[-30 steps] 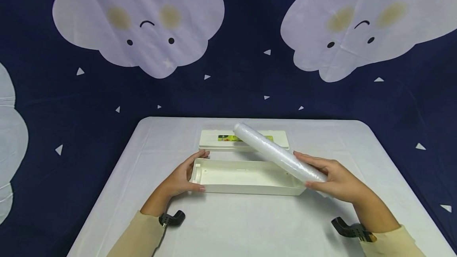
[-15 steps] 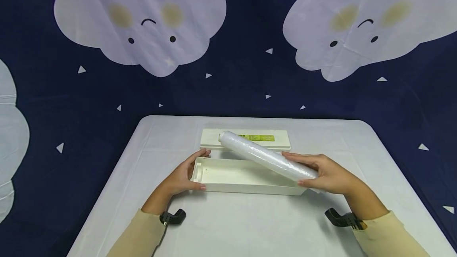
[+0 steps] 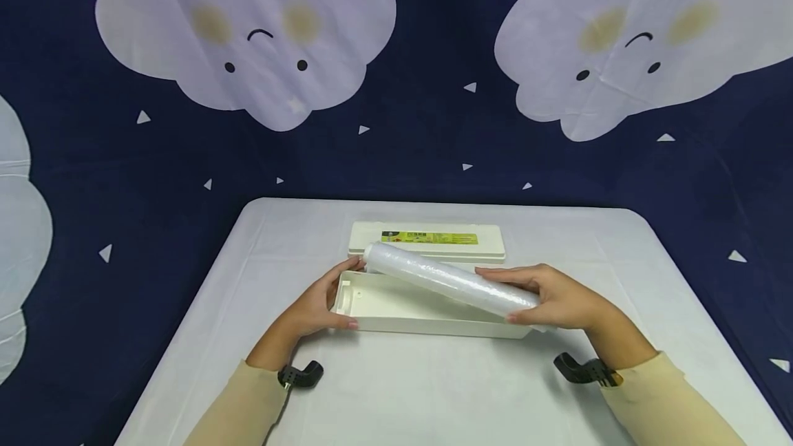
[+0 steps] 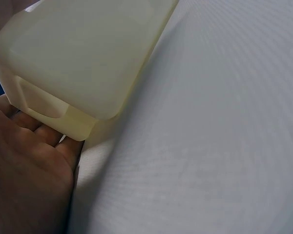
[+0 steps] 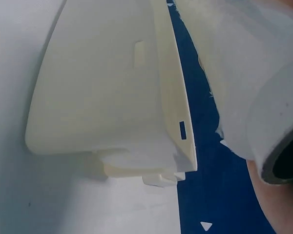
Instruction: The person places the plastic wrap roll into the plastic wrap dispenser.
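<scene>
A roll of plastic wrap (image 3: 449, 281) slants over a long cream plastic box (image 3: 434, 327), its far left end close to my left fingers. My right hand (image 3: 551, 298) grips the roll near its right end, thumb in front and fingers behind. In the right wrist view the roll's hollow cardboard core (image 5: 285, 158) shows beside the box's end wall, with a gap between them. My left hand (image 3: 316, 305) holds the box's left end, thumb on the front wall and fingers around the back corner. From the left wrist, the box's end (image 4: 58, 105) rests against the fingers.
Behind the box lies its cream lid (image 3: 427, 246) with a yellow-green label. Everything stands on a white-covered table (image 3: 421, 391). A dark blue cloth with clouds (image 3: 421, 157) hangs behind the table's far edge. Black wrist cameras (image 3: 301, 374) sit at both wrists.
The right hand has moved left, and the roll's far end has come down and leftward, lying flatter over the box. The lid's label now shows whole. My left hand keeps its hold.
</scene>
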`<act>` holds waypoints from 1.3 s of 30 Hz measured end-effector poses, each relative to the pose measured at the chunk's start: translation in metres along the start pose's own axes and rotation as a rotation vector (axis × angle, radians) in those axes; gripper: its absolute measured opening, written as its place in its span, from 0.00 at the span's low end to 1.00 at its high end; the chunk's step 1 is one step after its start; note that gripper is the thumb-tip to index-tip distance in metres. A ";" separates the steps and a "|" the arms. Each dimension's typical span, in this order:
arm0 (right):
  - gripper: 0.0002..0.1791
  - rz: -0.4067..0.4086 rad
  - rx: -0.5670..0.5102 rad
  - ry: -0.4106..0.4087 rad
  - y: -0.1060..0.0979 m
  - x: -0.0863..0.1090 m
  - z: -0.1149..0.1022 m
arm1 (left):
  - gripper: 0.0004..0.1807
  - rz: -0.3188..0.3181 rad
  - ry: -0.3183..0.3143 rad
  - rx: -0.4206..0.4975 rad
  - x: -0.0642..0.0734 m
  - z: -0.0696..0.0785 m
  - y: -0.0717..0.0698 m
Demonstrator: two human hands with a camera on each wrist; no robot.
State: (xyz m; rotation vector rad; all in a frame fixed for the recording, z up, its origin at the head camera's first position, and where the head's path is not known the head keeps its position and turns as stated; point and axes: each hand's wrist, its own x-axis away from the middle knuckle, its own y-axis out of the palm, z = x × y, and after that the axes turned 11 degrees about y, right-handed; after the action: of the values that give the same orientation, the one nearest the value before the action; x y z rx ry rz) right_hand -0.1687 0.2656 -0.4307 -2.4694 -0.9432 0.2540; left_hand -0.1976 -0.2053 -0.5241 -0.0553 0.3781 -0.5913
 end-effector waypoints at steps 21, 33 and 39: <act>0.37 -0.114 0.044 -0.057 -0.004 -0.024 -0.001 | 0.68 -0.017 -0.005 0.032 -0.002 0.002 -0.001; 0.37 -0.195 -0.020 -0.054 0.002 -0.038 0.002 | 0.67 -0.027 0.020 0.050 0.000 -0.001 -0.002; 0.37 -0.215 -0.035 -0.017 0.003 -0.041 0.002 | 0.67 -0.028 0.010 0.041 0.000 0.000 -0.002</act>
State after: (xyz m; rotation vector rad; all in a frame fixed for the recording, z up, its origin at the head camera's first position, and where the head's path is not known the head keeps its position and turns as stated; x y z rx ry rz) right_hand -0.1984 0.2374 -0.4339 -2.3757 -1.2184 0.1875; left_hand -0.1984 -0.2073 -0.5240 -0.0183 0.3749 -0.6272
